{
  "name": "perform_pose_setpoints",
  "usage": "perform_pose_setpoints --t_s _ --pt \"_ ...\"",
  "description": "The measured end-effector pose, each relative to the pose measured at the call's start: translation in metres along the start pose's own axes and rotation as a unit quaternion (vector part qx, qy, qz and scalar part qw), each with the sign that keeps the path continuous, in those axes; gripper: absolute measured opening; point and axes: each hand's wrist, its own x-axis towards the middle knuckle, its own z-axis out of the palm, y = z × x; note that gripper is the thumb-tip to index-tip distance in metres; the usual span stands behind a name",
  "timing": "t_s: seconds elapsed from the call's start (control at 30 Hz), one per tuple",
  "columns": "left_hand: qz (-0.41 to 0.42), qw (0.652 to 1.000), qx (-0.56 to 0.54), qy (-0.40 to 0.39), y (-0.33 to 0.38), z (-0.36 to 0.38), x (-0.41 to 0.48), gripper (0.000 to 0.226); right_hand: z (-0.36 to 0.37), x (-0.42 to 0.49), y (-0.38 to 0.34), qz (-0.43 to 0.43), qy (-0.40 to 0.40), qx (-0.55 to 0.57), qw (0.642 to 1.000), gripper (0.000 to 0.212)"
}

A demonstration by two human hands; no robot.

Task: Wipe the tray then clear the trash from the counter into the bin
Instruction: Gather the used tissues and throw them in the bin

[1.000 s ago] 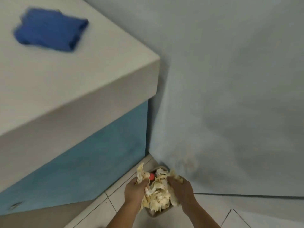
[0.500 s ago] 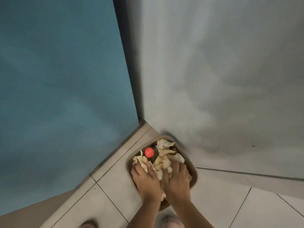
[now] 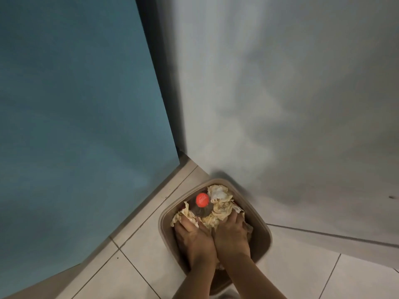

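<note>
Pressing paper into bin, left hand and right hand flat, gripping nothing; looks light, springy, so scoop from underneath.

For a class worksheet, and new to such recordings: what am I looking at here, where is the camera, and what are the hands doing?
No machine: these are a person's two bare hands, filmed by a camera worn on the head, looking down. A brown bin stands on the tiled floor, near the corner where a blue panel meets a grey wall. It holds crumpled paper and a bottle with a red cap. The left hand and right hand lie side by side, palms down, pressing the paper. Neither grips anything.
</note>
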Motion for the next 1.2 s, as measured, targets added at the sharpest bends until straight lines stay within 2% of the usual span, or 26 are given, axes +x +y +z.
perform_pose_setpoints --t_s 0.1,0.2,0.3,0.37,0.57,0.67,0.73,0.83,0.93,1.03,1.2 --pt "-0.031 0.998 -0.029 -0.045 0.006 -0.014 0.004 0.05 -0.012 -0.003 0.003 -0.005 -0.039 0.029 0.999 0.071" --pt "-0.092 0.983 -0.089 -0.132 0.014 -0.036 0.008 0.051 -0.031 -0.006 0.015 -0.017 -0.085 0.129 0.988 0.079" --pt "-0.107 0.972 -0.054 -0.201 0.023 -0.056 0.008 0.065 -0.043 -0.014 0.032 -0.025 -0.17 0.246 0.954 0.097" --pt "-0.101 0.969 -0.023 -0.224 0.029 -0.068 0.004 0.071 -0.053 -0.025 0.04 -0.026 -0.193 0.287 0.938 0.098" --pt "-0.075 0.968 0.0 -0.239 0.044 -0.096 -0.014 0.09 -0.09 -0.056 0.038 -0.046 -0.2 0.248 0.947 0.086" --pt "-0.035 0.972 0.014 -0.232 0.056 -0.119 -0.026 0.079 -0.117 -0.068 0.033 -0.059 -0.197 0.187 0.961 0.084" --pt "0.003 0.971 0.011 -0.238 0.068 -0.141 -0.036 0.062 -0.14 -0.079 0.028 -0.065 -0.184 0.169 0.966 0.079" --pt "0.057 0.977 -0.031 -0.204 0.101 -0.196 -0.066 0.041 -0.184 -0.109 0.016 -0.083 -0.101 0.235 0.963 0.061" --pt "0.137 0.972 -0.102 -0.161 0.143 -0.275 -0.109 0.021 -0.241 -0.16 -0.003 -0.088 0.019 0.414 0.906 0.031" --pt "0.184 0.959 -0.183 -0.115 0.178 -0.366 -0.157 0.03 -0.311 -0.222 -0.026 -0.161 0.12 0.518 0.831 0.018" --pt "0.208 0.917 -0.338 -0.045 0.219 -0.522 -0.235 0.018 -0.426 -0.308 -0.067 -0.28 0.118 0.591 0.747 0.013"
